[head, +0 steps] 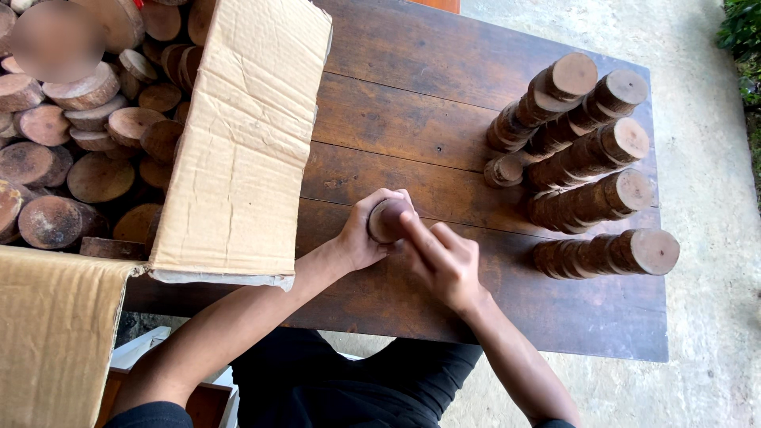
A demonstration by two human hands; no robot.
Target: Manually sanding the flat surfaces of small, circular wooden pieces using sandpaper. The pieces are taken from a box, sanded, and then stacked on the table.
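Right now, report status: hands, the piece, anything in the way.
Left hand grips a round wooden disc. Right hand fingers rest on it. Stacks of discs stand clear to the right, cardboard box to the left.

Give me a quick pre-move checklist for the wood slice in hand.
1. Left hand grips the wood slice: ok.
2. Right hand touches the slice: ok, its fingers lie across it.
3. Bare table in front of the hands: ok.
4. Five stacks standing, not toppled: ok.
5. Cardboard box holds more slices: ok.
6. Slice surface condition: cannot tell, mostly covered.
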